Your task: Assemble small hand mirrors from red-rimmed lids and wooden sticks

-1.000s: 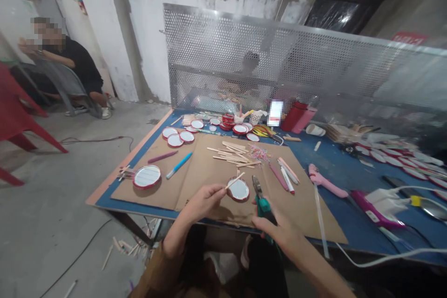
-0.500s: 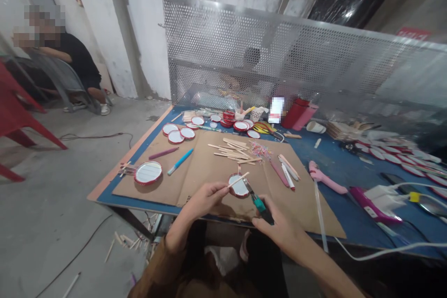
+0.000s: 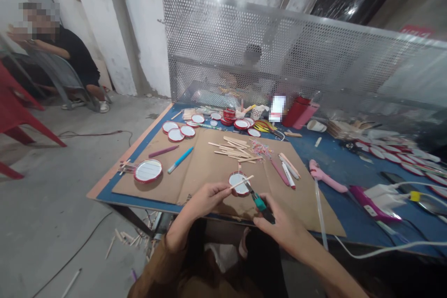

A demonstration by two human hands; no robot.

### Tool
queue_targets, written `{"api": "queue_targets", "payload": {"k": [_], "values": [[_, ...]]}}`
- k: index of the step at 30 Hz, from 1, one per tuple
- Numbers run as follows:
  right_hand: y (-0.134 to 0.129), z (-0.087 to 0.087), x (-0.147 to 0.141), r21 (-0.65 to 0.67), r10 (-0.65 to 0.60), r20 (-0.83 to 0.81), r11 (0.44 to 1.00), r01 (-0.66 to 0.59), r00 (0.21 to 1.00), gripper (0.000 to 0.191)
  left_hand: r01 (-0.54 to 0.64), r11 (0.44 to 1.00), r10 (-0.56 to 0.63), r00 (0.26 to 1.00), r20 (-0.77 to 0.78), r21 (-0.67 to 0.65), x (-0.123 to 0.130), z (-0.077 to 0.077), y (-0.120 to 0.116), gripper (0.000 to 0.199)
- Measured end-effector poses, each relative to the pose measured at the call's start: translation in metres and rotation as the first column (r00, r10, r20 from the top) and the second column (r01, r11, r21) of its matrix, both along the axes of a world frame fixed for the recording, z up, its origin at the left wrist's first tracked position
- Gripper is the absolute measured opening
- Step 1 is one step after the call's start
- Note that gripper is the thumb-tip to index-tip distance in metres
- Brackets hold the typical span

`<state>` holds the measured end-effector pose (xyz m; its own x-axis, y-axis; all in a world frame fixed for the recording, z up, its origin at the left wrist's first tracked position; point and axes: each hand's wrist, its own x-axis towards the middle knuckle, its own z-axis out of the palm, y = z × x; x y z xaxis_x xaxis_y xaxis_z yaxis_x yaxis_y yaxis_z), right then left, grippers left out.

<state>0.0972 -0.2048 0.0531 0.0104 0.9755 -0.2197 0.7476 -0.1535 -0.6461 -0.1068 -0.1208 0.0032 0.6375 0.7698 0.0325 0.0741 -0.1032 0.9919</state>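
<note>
My left hand (image 3: 212, 198) pinches a narrow wooden craft stick (image 3: 243, 182), which slants up to the right over a small round piece with a white face and red rim (image 3: 238, 183). My right hand (image 3: 275, 216) is wrapped around a utility knife (image 3: 259, 202) with a teal and black handle. Its metal end meets the stick from below; whether it bites into the wood I cannot tell. Beyond my hands lies a loose pile of craft sticks (image 3: 233, 150) on the brown cardboard (image 3: 199, 167). A larger red-rimmed round piece with a stick neck (image 3: 148, 171) rests at the left.
Several red-rimmed discs (image 3: 176, 134) lie at the back. A blue pen (image 3: 180, 160), a white marker (image 3: 287, 172) and colourful shreds (image 3: 261, 148) sit on the cardboard. At the right are a pink glue gun (image 3: 326, 179) and a purple power strip (image 3: 375, 205). A person (image 3: 75, 51) sits far left.
The craft stick has shifted a little to the right and down, its tip reaching further past the knife. Both hands keep their grip in nearly the same place.
</note>
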Motion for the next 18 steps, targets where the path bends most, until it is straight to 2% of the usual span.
{"api": "queue_targets", "payload": {"k": [6, 18], "values": [[0.0010, -0.0029, -0.0006, -0.008, 0.025, -0.018, 1.000, -0.025, 1.000, 0.034, 0.014, 1.000, -0.013, 0.999, 0.033, -0.025, 0.0005, -0.0003, -0.0003, 0.053], [-0.0006, -0.0005, -0.0007, 0.023, 0.002, -0.115, 1.000, 0.001, 0.993, 0.035, 0.038, 0.998, -0.037, 0.999, 0.040, -0.041, 0.0007, 0.0009, 0.0001, 0.054]]}}
